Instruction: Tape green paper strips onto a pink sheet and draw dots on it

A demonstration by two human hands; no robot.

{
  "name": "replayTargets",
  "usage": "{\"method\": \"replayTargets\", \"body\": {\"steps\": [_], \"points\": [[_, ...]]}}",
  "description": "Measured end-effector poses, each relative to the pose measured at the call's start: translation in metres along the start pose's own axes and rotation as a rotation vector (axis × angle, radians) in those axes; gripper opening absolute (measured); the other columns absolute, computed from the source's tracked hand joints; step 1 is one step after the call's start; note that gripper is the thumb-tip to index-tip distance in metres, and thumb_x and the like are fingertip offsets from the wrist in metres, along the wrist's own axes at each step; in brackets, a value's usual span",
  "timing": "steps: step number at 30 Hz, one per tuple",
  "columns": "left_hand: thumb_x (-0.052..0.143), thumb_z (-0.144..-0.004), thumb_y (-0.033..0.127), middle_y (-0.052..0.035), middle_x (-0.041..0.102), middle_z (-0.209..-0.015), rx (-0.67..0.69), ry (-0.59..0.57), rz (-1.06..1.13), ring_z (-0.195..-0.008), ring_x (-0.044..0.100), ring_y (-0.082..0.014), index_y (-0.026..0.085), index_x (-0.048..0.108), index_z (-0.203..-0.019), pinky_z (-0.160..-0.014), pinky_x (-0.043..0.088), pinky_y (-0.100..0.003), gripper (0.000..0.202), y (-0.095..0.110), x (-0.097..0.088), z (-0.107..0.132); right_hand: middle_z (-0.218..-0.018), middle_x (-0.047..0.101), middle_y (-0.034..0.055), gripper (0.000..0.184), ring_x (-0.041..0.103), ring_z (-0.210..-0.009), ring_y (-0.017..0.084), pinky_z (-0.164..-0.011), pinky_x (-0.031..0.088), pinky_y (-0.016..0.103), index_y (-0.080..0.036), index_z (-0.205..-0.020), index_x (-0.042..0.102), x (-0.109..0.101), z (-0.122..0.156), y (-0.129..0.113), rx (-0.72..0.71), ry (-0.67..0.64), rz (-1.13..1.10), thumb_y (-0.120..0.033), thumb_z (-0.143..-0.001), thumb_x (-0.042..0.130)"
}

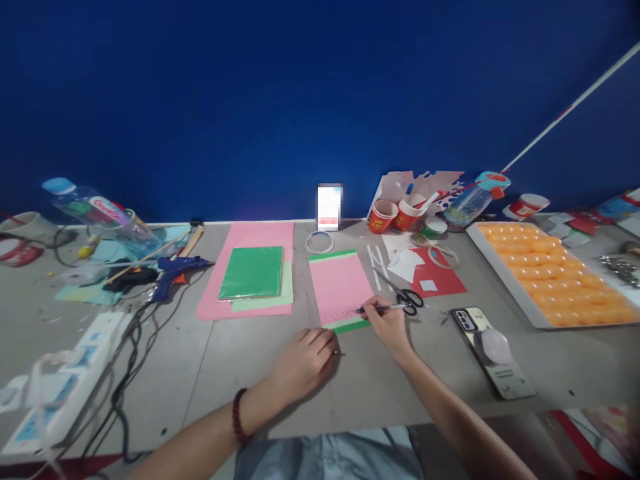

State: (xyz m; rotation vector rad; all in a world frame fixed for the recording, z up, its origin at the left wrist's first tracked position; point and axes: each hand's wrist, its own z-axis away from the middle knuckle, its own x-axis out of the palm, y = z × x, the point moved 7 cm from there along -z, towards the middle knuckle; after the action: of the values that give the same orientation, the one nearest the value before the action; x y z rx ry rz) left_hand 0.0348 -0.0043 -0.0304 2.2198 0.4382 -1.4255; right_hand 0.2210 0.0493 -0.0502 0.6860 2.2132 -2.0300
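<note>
My right hand is closed round a pen, its tip touching a pink sheet with green strips along its top and bottom edges. A row of small dark marks runs near the sheet's lower edge. My left hand rests on the table just below the sheet, fingers curled. A small dark, thin thing sticks out by its fingertips; what it is I cannot make out. Black-handled scissors lie right of the sheet, partly behind the pen, beside white paper strips.
Left of the sheet, a green packet lies on pink paper. A blue glue gun, cables and a power strip occupy the left. Rightward are red paper cups, a phone and a tray of orange balls.
</note>
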Motion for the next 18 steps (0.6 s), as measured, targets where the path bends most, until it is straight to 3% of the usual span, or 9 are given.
{"method": "replayTargets", "body": {"steps": [18], "points": [[0.05, -0.09, 0.019, -0.0115, 0.067, -0.106, 0.005, 0.012, 0.005, -0.096, 0.061, -0.022, 0.013, 0.058, -0.11, -0.077, 0.05, -0.036, 0.022, 0.002, -0.004, -0.002, -0.048, 0.057, -0.0006, 0.018, 0.055, -0.048, 0.014, -0.047, 0.04, 0.022, -0.019, -0.058, 0.056, -0.008, 0.0, 0.01, 0.085, 0.059, -0.005, -0.029, -0.073, 0.052]]}}
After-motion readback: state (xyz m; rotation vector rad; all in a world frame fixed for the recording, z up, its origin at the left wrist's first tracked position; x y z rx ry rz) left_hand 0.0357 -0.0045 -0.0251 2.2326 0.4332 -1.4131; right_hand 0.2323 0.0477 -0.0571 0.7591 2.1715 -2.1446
